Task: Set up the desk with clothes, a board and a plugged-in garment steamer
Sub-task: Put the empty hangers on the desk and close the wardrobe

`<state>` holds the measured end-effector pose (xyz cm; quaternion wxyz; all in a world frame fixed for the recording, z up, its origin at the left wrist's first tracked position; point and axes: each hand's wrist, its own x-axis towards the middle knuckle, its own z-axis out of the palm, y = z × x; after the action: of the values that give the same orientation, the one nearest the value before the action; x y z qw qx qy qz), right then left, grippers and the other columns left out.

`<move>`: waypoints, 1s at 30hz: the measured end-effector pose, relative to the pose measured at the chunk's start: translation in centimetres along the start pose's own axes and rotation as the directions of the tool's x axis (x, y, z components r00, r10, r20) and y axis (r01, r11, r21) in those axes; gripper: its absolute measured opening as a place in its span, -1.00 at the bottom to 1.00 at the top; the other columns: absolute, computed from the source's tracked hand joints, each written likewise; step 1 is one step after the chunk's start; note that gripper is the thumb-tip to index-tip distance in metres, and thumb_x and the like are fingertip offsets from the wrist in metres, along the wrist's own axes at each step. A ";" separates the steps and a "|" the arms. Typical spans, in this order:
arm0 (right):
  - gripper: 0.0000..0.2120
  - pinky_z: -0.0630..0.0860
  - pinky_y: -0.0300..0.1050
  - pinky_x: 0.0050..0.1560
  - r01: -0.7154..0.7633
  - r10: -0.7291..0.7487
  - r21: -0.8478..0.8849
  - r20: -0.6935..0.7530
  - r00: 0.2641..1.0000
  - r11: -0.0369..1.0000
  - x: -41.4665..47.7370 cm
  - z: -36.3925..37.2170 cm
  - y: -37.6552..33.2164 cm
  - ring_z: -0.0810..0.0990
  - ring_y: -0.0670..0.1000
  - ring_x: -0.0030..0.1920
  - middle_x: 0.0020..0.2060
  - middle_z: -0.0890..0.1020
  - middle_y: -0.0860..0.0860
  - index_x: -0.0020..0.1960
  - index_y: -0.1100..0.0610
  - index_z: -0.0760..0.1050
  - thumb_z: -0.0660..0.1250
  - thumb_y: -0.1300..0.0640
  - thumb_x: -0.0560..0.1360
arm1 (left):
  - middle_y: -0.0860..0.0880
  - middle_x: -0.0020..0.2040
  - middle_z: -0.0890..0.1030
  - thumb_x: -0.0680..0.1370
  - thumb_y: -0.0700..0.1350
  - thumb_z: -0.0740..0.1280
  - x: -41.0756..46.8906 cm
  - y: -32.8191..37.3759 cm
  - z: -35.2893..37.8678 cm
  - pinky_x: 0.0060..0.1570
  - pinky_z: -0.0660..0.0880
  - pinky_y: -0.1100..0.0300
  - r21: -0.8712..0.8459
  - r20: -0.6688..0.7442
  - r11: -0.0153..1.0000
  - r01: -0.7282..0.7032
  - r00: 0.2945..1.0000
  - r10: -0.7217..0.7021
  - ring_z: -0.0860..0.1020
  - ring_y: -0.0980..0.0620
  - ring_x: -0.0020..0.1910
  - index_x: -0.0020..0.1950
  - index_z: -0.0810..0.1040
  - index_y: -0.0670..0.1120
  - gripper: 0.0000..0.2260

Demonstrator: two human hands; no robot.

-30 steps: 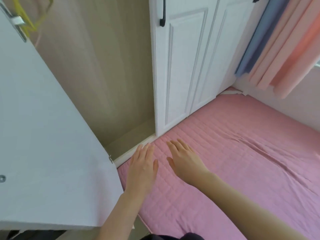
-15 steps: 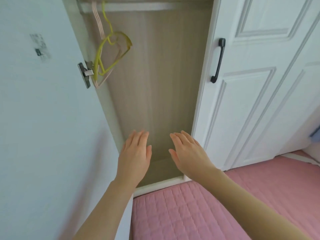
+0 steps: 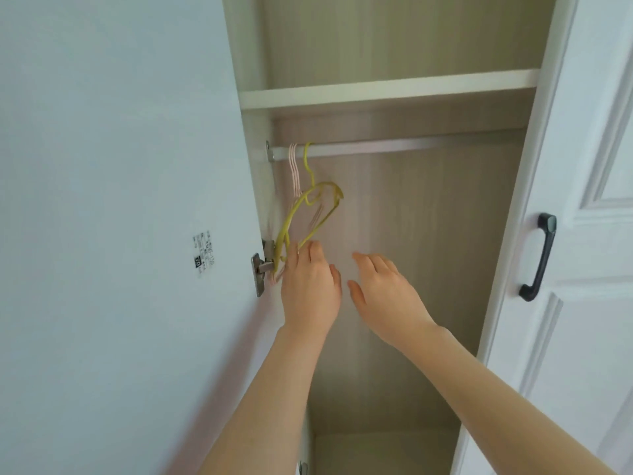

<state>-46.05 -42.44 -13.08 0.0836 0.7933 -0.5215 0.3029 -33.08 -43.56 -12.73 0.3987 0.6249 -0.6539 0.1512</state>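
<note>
I face an open wardrobe with bare beige walls inside. A yellow hanger and some pale pink hangers dangle from the white rail at its left end. My left hand reaches up with fingers apart, its fingertips touching the lower end of the yellow hanger. My right hand is raised beside it, open and holding nothing. No clothes, board or steamer are in view.
The open wardrobe door fills the left, with a small label and a metal hinge. A white shelf runs above the rail. The closed door on the right has a dark handle.
My view has swung up from the pink bed to the wardrobe's rail. Both hands have risen from the mattress, and the left now touches the yellow hanger.
</note>
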 end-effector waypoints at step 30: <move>-0.52 0.53 0.07 0.08 -0.528 0.373 0.613 0.373 0.849 0.588 14.9 0.4 -1.2 0.57 0.13 -0.10 -0.06 0.62 0.19 0.09 0.33 0.54 0.20 -0.10 0.54 | -0.18 -0.07 0.66 0.54 -0.18 0.19 14.4 -2.5 2.1 -0.20 0.58 0.07 -0.540 0.509 0.423 0.728 0.682 -0.525 0.66 -0.15 -0.16 0.05 0.56 -0.18 -0.80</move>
<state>-40.75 -53.71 -4.72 -0.3548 0.6320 -0.5583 0.4037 -30.01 -55.50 -4.59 0.5422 0.6336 -0.4206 -0.3573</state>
